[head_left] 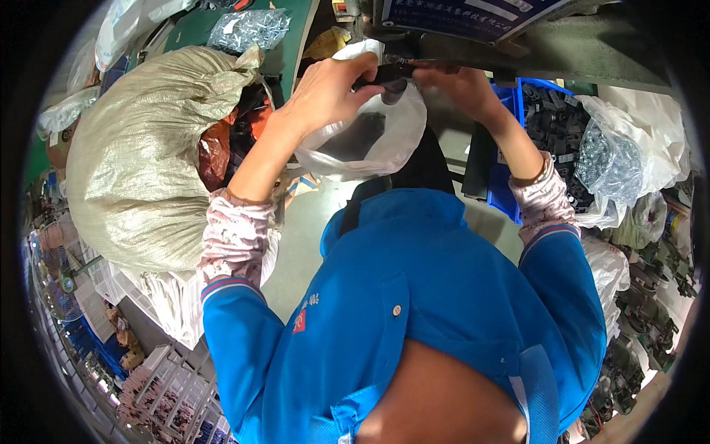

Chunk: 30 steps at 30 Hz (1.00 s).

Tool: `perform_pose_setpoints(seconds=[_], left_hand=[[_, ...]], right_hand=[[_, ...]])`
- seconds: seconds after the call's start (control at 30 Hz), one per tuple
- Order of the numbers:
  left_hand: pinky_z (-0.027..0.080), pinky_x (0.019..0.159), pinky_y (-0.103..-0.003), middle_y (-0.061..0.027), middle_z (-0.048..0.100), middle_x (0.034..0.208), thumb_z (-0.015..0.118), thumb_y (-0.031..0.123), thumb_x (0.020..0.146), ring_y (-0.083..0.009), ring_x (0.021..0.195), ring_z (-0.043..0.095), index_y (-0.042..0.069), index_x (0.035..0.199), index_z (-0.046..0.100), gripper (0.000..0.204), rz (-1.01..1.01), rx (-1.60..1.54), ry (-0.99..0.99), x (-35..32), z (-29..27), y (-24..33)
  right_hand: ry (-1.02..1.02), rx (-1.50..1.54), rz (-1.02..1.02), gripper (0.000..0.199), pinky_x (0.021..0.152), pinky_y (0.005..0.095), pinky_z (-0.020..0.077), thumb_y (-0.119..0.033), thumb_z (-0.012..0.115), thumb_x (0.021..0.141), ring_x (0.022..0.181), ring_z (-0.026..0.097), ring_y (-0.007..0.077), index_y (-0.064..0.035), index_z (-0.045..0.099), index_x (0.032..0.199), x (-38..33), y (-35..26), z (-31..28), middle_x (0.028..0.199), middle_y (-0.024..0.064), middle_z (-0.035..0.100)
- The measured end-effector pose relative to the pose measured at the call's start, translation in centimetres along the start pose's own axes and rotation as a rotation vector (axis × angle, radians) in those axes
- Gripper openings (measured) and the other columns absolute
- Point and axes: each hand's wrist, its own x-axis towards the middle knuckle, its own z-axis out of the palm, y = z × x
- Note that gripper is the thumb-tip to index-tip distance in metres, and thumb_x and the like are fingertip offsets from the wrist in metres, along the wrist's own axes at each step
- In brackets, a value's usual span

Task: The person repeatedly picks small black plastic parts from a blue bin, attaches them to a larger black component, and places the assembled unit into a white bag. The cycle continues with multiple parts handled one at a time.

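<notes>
My left hand (pixel 333 87) pinches a dark, glossy part (pixel 394 74) with a rounded end, just above a white plastic bag. Its exact kind cannot be made out. Across from it, my right hand (pixel 464 90) reaches in under the machine's edge, fingers curled close to the other end of that part. Shadow hides what those fingertips grip. Below both hands the white bag (pixel 403 140) hangs with its mouth wide, and dark contents show dimly inside.
A big woven sack (pixel 133 155) with orange-red plastic stands left. At the right, a blue crate (pixel 506 200) holds many dark parts, beside a clear bag of small metal pieces (pixel 610 159). The machine (pixel 584 55) overhangs my right hand. Another clear bag (pixel 248 31) lies on the green table (pixel 296 37).
</notes>
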Motion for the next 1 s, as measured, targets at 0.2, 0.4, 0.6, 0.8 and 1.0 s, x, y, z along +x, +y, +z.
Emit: perform_pose_setpoints(seconds=[0.2, 0.4, 0.6, 0.8, 1.0], left_hand=[[0.042, 0.055, -0.038, -0.0127, 0.061, 0.072, 0.071, 0.023, 0.08, -0.0308, 0.058, 0.056, 0.004, 0.09, 0.058, 0.026, -0.061, 0.024, -0.055, 0.5, -0.2, -0.1], [0.043, 0.056, -0.036, -0.0098, 0.064, 0.079, 0.073, 0.024, 0.078, -0.0267, 0.057, 0.055, 0.003, 0.091, 0.059, 0.028, -0.144, 0.017, -0.05, 0.0, -0.3, 0.0], [0.045, 0.057, -0.035, -0.0112, 0.065, 0.081, 0.073, 0.024, 0.079, -0.0269, 0.058, 0.057, 0.002, 0.091, 0.06, 0.028, -0.154, 0.0, -0.037, 0.0, 0.0, -0.2], [0.047, 0.054, -0.037, -0.0105, 0.063, 0.071, 0.074, 0.026, 0.077, -0.0298, 0.059, 0.061, 0.008, 0.09, 0.061, 0.026, -0.041, 0.049, 0.145, -1.2, 0.4, 0.4], [0.039, 0.093, -0.048, -0.0205, 0.052, 0.126, 0.069, 0.025, 0.079, -0.0379, 0.112, 0.052, 0.006, 0.112, 0.055, 0.04, 0.01, 0.284, 0.312, -8.9, 4.6, -1.7]], right_hand=[[0.141, -1.009, -0.297, 0.032, 0.088, 0.0392, 0.0472, -0.014, 0.055, 0.087, 0.104, 0.058, 0.0303, -0.0063, 0.059, 0.117, 4.2, 17.2, -5.9, 0.116, 0.0154, 0.06], [-0.097, -1.303, -0.03, 0.043, 0.101, 0.0438, 0.0378, -0.025, 0.056, 0.086, 0.115, 0.052, 0.0347, -0.0111, 0.053, 0.126, 6.6, 14.2, -2.3, 0.125, 0.0203, 0.054], [0.082, -1.117, 0.0, 0.03, 0.098, 0.0446, 0.0376, -0.016, 0.064, 0.08, 0.111, 0.052, 0.0363, -0.0117, 0.066, 0.109, 5.3, 13.1, -0.8, 0.116, 0.0163, 0.059], [-0.053, -1.48, 0.231, 0.041, 0.101, 0.047, 0.0377, -0.023, 0.056, 0.087, 0.119, 0.05, 0.0368, -0.0101, 0.056, 0.125, 5.2, 7.2, 0.3, 0.128, 0.0201, 0.053], [0.28, -1.351, -0.083, 0.035, 0.093, 0.0451, 0.0448, -0.021, 0.062, 0.083, 0.107, 0.057, 0.034, -0.0087, 0.062, 0.116, 6.0, 16.2, -3.0, 0.115, 0.0179, 0.06]])
